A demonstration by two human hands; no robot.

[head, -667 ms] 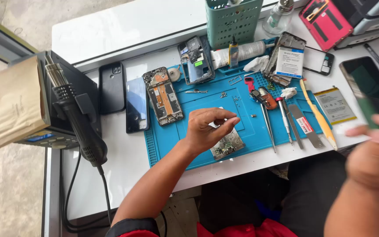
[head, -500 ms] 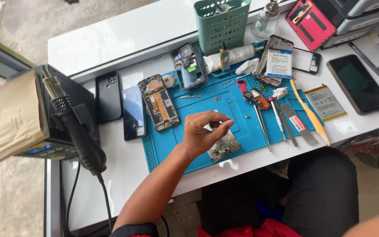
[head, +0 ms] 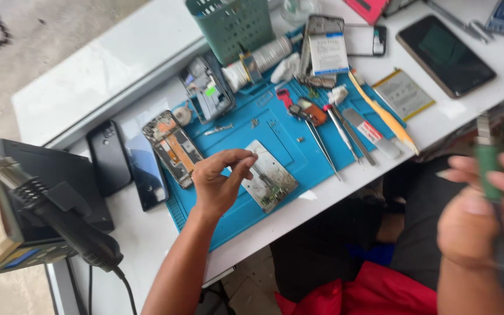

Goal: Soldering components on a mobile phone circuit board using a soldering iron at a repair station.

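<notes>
Far left, a black hot-air tool [head: 59, 224] sits in its holder on a dark box [head: 53, 175]. Next to it two dark phones [head: 109, 157] lie on the white table [head: 88, 76]. An opened phone [head: 173, 149] lies on the edge of the blue mat [head: 275, 125]. The left hand [head: 220, 181] rests on the mat with its fingers pinched together, touching the edge of a small metal plate [head: 270, 182]; if anything is between the fingertips, it is too small to see. Past the plate lie tweezers [head: 316, 137] and thin tools. A green basket [head: 234, 26] stands at the back. Far right, off the table, the right hand [head: 485, 219] grips a green-handled tool [head: 488, 169]; it looks blurry.
</notes>
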